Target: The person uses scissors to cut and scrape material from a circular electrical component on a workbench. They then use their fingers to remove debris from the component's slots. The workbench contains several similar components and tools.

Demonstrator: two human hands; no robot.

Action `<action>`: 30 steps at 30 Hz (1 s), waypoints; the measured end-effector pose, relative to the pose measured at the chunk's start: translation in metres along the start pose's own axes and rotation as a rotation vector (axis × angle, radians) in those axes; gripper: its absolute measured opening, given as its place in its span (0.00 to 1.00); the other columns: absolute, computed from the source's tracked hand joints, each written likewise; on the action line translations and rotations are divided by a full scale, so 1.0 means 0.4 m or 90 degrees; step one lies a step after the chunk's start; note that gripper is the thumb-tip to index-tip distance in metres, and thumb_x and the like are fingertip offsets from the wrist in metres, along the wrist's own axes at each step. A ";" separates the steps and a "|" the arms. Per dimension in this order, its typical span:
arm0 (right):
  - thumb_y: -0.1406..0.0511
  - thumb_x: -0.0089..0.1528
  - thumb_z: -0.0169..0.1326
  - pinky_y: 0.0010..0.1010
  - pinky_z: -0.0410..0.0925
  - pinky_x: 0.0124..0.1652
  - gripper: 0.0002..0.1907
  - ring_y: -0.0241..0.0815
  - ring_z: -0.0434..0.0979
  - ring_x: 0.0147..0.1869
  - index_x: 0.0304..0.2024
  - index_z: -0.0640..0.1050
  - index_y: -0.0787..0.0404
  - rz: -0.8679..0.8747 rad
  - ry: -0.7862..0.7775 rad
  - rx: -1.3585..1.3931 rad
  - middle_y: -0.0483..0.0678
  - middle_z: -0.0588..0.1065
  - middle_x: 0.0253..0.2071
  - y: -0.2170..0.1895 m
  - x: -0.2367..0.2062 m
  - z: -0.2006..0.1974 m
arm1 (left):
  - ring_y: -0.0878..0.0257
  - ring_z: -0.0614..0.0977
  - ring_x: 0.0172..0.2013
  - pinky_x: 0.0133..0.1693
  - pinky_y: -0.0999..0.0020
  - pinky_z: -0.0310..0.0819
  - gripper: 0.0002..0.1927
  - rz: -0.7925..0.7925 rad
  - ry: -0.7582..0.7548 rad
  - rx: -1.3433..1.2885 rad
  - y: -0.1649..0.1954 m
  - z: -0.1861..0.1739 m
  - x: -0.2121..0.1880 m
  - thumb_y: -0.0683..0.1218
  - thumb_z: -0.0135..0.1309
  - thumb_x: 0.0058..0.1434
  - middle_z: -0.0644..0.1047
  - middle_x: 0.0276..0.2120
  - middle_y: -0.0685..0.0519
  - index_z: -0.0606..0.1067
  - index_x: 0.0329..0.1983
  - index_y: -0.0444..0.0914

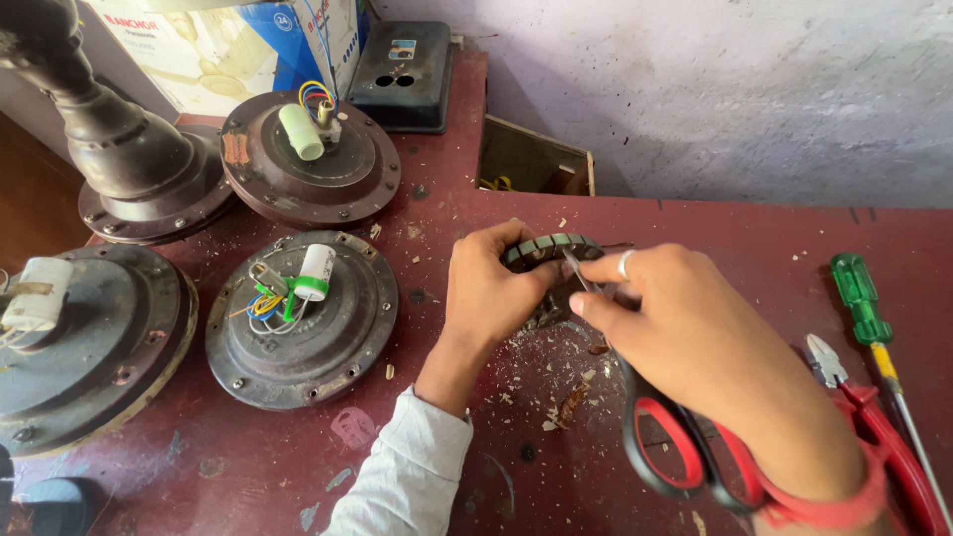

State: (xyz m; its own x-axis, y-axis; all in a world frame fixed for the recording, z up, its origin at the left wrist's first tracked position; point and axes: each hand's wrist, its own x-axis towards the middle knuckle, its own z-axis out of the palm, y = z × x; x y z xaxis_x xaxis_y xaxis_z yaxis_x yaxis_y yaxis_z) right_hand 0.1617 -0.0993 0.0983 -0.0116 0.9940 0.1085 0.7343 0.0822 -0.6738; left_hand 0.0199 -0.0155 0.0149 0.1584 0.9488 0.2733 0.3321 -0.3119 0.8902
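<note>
The left hand [491,288] is curled tight around a slotted metal ring [552,248], holding it just above the dark red bench [695,238]. The right hand [695,347] grips scissors [655,437] with red-lined handles, their blade tip touching the ring's edge. Paper scraps [556,387] litter the bench beneath. Ceiling fan motors [303,318] sit to the left; a green screwdriver [866,318] and pliers [874,417] lie to the right.

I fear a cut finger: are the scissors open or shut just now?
Cannot tell: the right hand covers the pivot of the scissors, and only one thin blade tip shows against the slotted ring in the left hand.
</note>
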 end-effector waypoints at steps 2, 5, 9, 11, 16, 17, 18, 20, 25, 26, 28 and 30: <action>0.61 0.58 0.59 0.38 0.69 0.28 0.16 0.45 0.77 0.22 0.47 0.84 0.59 0.121 -0.010 0.011 0.56 0.79 0.23 0.002 0.002 0.002 | 0.69 0.75 0.18 0.24 0.68 0.69 0.12 0.010 -0.001 -0.012 0.001 0.000 0.001 0.46 0.68 0.47 0.76 0.15 0.53 0.79 0.25 0.35; 0.60 0.63 0.60 0.38 0.69 0.32 0.17 0.51 0.76 0.25 0.55 0.83 0.53 0.210 -0.073 -0.202 0.60 0.80 0.28 0.012 0.000 0.003 | 0.69 0.74 0.18 0.24 0.68 0.68 0.12 0.000 -0.021 -0.019 0.003 0.001 0.000 0.47 0.68 0.46 0.75 0.15 0.52 0.79 0.24 0.35; 0.60 0.57 0.60 0.36 0.71 0.30 0.19 0.42 0.81 0.24 0.49 0.83 0.59 0.103 -0.007 -0.021 0.55 0.82 0.23 0.013 0.001 0.001 | 0.69 0.74 0.18 0.24 0.68 0.68 0.12 0.013 -0.008 -0.014 0.003 0.000 -0.003 0.46 0.68 0.47 0.75 0.15 0.53 0.78 0.24 0.34; 0.60 0.59 0.61 0.37 0.70 0.31 0.18 0.43 0.80 0.23 0.49 0.83 0.59 0.104 0.007 -0.076 0.58 0.80 0.23 0.001 0.002 -0.003 | 0.69 0.74 0.18 0.24 0.68 0.68 0.13 0.008 -0.019 -0.006 0.003 0.001 -0.004 0.47 0.69 0.46 0.74 0.14 0.52 0.78 0.23 0.34; 0.61 0.61 0.59 0.39 0.71 0.34 0.17 0.44 0.80 0.27 0.51 0.83 0.57 0.179 -0.061 -0.046 0.55 0.80 0.28 -0.040 0.004 -0.013 | 0.69 0.73 0.18 0.24 0.67 0.68 0.12 0.001 0.002 -0.005 0.004 0.000 -0.002 0.47 0.68 0.47 0.75 0.15 0.52 0.79 0.25 0.34; 0.60 0.62 0.60 0.39 0.71 0.34 0.17 0.45 0.80 0.27 0.52 0.83 0.56 0.188 -0.059 -0.043 0.56 0.80 0.28 -0.042 0.003 -0.014 | 0.69 0.74 0.18 0.24 0.68 0.69 0.12 0.000 0.002 -0.015 0.005 -0.001 -0.002 0.47 0.68 0.47 0.75 0.15 0.52 0.79 0.26 0.34; 0.60 0.60 0.60 0.37 0.71 0.34 0.17 0.42 0.81 0.29 0.50 0.83 0.58 0.108 -0.032 -0.060 0.57 0.81 0.30 -0.040 0.005 -0.012 | 0.69 0.74 0.19 0.25 0.68 0.70 0.11 0.000 0.000 -0.025 0.005 -0.002 -0.001 0.46 0.68 0.47 0.76 0.16 0.52 0.79 0.26 0.35; 0.60 0.57 0.61 0.34 0.71 0.34 0.19 0.37 0.82 0.33 0.47 0.83 0.63 -0.057 0.025 -0.094 0.59 0.82 0.33 -0.027 -0.007 -0.018 | 0.69 0.75 0.19 0.25 0.68 0.70 0.12 0.014 -0.009 -0.023 0.006 -0.001 0.000 0.47 0.68 0.47 0.77 0.16 0.52 0.80 0.27 0.35; 0.59 0.63 0.59 0.38 0.73 0.37 0.21 0.48 0.83 0.35 0.58 0.81 0.54 0.289 -0.119 -0.125 0.56 0.83 0.35 0.014 -0.028 -0.038 | 0.68 0.78 0.21 0.27 0.68 0.72 0.12 -0.033 -0.039 -0.025 -0.003 -0.013 0.004 0.47 0.69 0.47 0.79 0.19 0.51 0.82 0.31 0.35; 0.59 0.63 0.59 0.38 0.73 0.37 0.21 0.48 0.83 0.35 0.59 0.81 0.54 0.268 -0.114 -0.118 0.56 0.83 0.35 0.013 -0.031 -0.042 | 0.68 0.80 0.22 0.28 0.69 0.74 0.12 -0.027 -0.056 -0.033 -0.007 -0.019 0.006 0.46 0.68 0.48 0.81 0.20 0.51 0.82 0.32 0.35; 0.58 0.61 0.59 0.35 0.74 0.37 0.22 0.43 0.84 0.35 0.58 0.81 0.56 0.169 -0.082 -0.071 0.54 0.85 0.36 0.004 -0.030 -0.038 | 0.68 0.82 0.24 0.30 0.69 0.76 0.12 -0.013 -0.075 -0.047 -0.009 -0.019 0.013 0.44 0.67 0.48 0.82 0.23 0.51 0.83 0.35 0.36; 0.57 0.60 0.60 0.32 0.74 0.36 0.23 0.38 0.84 0.34 0.56 0.82 0.57 0.113 -0.061 -0.036 0.51 0.86 0.34 -0.011 -0.026 -0.037 | 0.68 0.84 0.26 0.32 0.69 0.77 0.13 -0.006 -0.074 -0.053 -0.009 -0.018 0.012 0.42 0.66 0.48 0.83 0.25 0.51 0.83 0.38 0.36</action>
State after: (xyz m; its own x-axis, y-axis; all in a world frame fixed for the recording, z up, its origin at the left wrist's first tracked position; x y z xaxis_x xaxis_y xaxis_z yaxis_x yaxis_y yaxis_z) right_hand 0.1687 -0.1113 0.1111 0.0585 0.9950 -0.0804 0.7673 -0.0964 -0.6340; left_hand 0.0129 -0.0097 0.0155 0.2631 0.9382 0.2246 0.2571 -0.2926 0.9210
